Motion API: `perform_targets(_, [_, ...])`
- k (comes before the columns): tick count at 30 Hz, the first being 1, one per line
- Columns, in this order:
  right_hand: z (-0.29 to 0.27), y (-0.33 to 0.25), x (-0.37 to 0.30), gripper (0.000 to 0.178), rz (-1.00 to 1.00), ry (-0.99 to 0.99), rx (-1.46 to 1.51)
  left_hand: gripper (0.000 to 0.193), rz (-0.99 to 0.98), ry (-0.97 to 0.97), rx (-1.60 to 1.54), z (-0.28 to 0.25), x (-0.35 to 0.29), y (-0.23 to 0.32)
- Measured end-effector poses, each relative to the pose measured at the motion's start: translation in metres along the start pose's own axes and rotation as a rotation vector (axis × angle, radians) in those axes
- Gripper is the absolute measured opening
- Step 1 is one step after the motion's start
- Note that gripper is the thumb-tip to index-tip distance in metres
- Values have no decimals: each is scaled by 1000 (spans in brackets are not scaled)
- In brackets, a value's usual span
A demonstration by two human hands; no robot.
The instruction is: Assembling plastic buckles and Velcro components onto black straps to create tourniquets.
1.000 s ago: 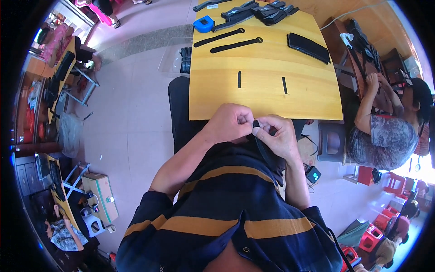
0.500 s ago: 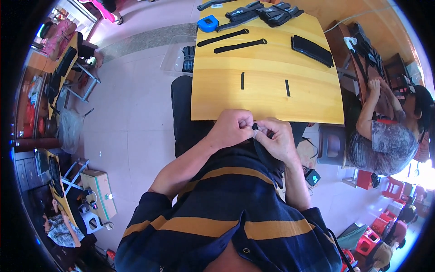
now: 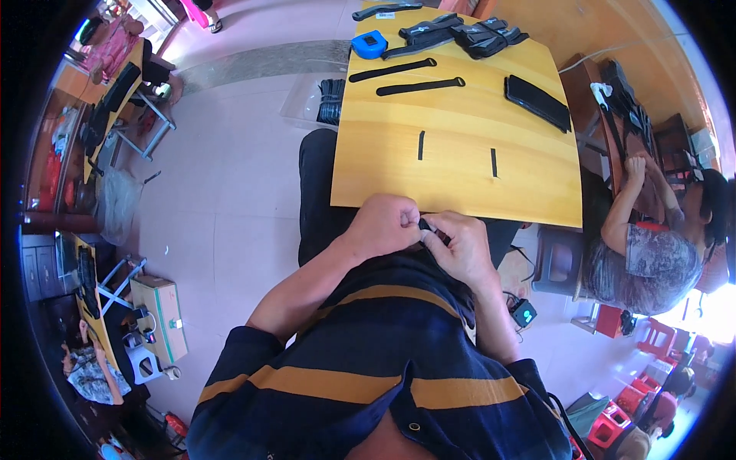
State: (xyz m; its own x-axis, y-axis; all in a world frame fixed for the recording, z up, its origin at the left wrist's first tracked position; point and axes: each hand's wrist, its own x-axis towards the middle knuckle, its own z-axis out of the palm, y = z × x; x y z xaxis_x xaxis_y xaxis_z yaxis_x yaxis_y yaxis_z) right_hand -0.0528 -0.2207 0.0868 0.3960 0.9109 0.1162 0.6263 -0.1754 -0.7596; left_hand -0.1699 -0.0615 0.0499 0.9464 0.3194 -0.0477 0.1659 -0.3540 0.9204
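Both of my hands meet in front of my lap, just below the near edge of the yellow table (image 3: 383, 180). My left hand (image 3: 386, 224) is closed, its fingers curled tight in a pinch. My right hand (image 3: 464, 244) pinches beside it, thumb against forefinger. A small bit of black strap (image 3: 425, 225) shows between the two; most of it is hidden by fingers. Farther up the tabletop lie two black straps, a longer-looking one (image 3: 392, 70) and another (image 3: 421, 87), each with a small ring at its right end. Two short black strips (image 3: 421, 146) (image 3: 494, 162) mark the wood nearer me.
A blue tape measure (image 3: 369, 44) and bundled dark straps (image 3: 488, 37) occupy the far end. A black folded bundle (image 3: 537, 102) lies at the table's right. Left of it stands a clear bin (image 3: 307, 107) with black straps. A co-worker (image 3: 652, 253) sits at the right by a stool (image 3: 556, 259).
My view has shifted slightly, so the table sits a little lower and further right. My hands stay together on the black strap; less of it shows now.
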Motion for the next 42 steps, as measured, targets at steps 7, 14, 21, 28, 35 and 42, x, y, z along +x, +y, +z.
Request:
perform_targets(7, [0, -4, 4, 23, -40, -5, -13, 5, -70, 103, -379, 11, -11, -13])
perform_targets(14, [8, 2, 3, 21, -58, -35, -84, 3, -11, 29, -76, -3, -9, -11])
perform_targets(21, [10, 3, 3, 20, -88, -36, -80, 5, -171, -67, -240, 1, -9, -21])
perform_targets(28, [8, 2, 3, 21, -74, -27, -24, 7, -159, 31, -310, 6, -13, -19])
perform_targets(35, [15, 10, -4, 17, -68, -4, -39, 5, 65, 63, 158, -3, -15, 0])
perform_targets(42, [18, 9, -7, 18, -110, 41, -53, 6, -300, -139, -328, 1, -11, -18])
